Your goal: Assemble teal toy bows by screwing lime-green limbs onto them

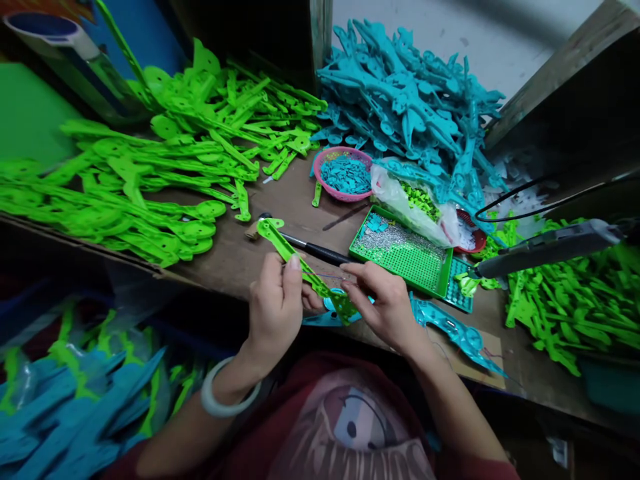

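My left hand (274, 297) is closed around a long bright green plastic part (281, 245), which it holds tilted over the table's front edge. A thin dark reddish wire (324, 275) stretches from this part across to my right hand (384, 301). The right thumb and index finger are pinched at the wire's end, near the part's wider lower end. Below and to the right of the hands lies a glossy turquoise plastic part (457, 333), with another turquoise piece (320, 320) partly hidden under the green part.
A hammer (320, 251) lies behind the hands. Near it are a green tray (425, 273) of small metal pieces and a pink basket (350, 197) of turquoise pieces. Green parts (165, 173) and turquoise parts (410, 93) are heaped behind. A grey power screwdriver (545, 247) hangs at right.
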`<action>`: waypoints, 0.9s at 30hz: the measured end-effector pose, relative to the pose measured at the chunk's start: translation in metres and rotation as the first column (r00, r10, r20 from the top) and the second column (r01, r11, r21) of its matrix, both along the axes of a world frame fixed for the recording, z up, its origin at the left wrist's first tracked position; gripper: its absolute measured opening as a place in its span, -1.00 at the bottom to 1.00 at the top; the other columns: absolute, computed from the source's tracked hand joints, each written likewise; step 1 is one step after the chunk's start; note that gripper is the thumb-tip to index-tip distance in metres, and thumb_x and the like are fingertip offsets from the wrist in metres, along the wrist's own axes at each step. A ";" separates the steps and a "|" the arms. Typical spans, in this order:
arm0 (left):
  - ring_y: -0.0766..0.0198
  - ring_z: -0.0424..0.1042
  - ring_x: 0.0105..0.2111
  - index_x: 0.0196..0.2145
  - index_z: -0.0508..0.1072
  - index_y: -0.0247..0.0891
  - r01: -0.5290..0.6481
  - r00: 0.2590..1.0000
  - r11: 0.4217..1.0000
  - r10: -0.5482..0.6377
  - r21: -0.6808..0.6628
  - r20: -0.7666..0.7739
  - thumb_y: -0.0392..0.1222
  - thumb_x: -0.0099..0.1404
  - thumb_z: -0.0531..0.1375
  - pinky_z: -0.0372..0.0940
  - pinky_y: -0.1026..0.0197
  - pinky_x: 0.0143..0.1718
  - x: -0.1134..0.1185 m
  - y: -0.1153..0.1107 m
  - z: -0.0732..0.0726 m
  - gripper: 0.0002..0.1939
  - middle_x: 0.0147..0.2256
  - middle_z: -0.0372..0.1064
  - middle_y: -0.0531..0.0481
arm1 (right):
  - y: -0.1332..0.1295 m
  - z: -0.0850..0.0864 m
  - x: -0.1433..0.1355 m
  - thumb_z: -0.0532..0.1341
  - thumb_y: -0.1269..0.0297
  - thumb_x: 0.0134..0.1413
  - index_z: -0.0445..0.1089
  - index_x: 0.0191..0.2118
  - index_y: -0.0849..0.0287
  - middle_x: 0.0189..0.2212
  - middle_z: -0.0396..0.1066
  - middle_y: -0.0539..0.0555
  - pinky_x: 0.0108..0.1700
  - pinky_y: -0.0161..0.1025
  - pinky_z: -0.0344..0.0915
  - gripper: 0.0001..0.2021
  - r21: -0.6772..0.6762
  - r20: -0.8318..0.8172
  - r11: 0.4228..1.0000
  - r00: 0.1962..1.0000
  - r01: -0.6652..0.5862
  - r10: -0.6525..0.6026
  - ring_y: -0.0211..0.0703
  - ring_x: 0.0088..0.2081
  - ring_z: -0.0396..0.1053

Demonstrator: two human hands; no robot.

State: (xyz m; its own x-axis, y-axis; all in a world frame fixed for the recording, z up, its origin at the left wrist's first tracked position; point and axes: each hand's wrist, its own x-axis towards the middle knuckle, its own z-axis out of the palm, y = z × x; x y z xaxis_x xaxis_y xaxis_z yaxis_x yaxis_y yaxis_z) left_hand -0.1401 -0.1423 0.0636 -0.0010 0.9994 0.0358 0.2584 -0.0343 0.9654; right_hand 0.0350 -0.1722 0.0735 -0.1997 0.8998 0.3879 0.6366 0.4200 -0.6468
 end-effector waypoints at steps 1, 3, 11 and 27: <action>0.22 0.44 -0.72 -0.27 0.23 -0.10 -0.002 1.000 1.000 0.002 0.004 -0.007 -0.02 0.46 0.00 0.34 0.28 -0.66 0.000 0.000 0.000 -0.83 -0.71 0.35 0.20 | 0.000 0.000 0.000 0.09 0.29 0.37 0.44 -0.08 0.17 -0.37 0.45 0.07 -0.32 -0.29 0.22 -0.81 0.004 -0.001 1.000 1.000 0.004 -0.004 -0.23 -0.36 0.38; 0.22 0.44 -0.72 -0.30 0.20 -0.10 0.005 1.000 1.000 -0.005 0.006 -0.017 -0.02 0.45 0.00 0.34 0.28 -0.67 0.002 0.000 -0.001 -0.82 -0.71 0.35 0.20 | 0.001 0.002 -0.002 0.06 0.30 0.38 0.45 -0.13 0.15 -0.39 0.43 0.06 -0.34 -0.29 0.20 -0.80 0.001 0.066 1.000 0.998 0.011 -0.011 -0.23 -0.38 0.37; 0.21 0.50 -0.62 -0.37 0.16 -0.10 -0.051 0.992 0.994 0.061 0.093 -0.113 -0.02 0.43 0.02 0.32 0.29 -0.61 0.005 0.001 -0.004 -0.78 -0.64 0.36 0.16 | -0.003 0.015 -0.010 0.07 0.36 0.33 0.35 -0.26 0.16 -0.34 0.43 0.09 -0.36 -0.25 0.14 -0.85 -0.281 0.277 0.960 0.956 -0.012 0.093 -0.18 -0.37 0.36; 0.20 0.57 -0.55 -0.03 0.30 -0.21 0.319 0.890 0.904 -0.182 -0.286 0.419 0.26 0.30 0.18 0.46 0.29 -0.57 0.013 0.008 -0.008 -0.48 -0.49 0.45 0.10 | 0.001 0.007 0.011 0.10 0.41 0.19 0.30 -0.35 0.13 -0.41 0.38 -0.03 -0.27 -0.31 0.17 -0.90 -0.433 -0.071 0.902 0.996 0.010 -0.045 -0.24 -0.35 0.33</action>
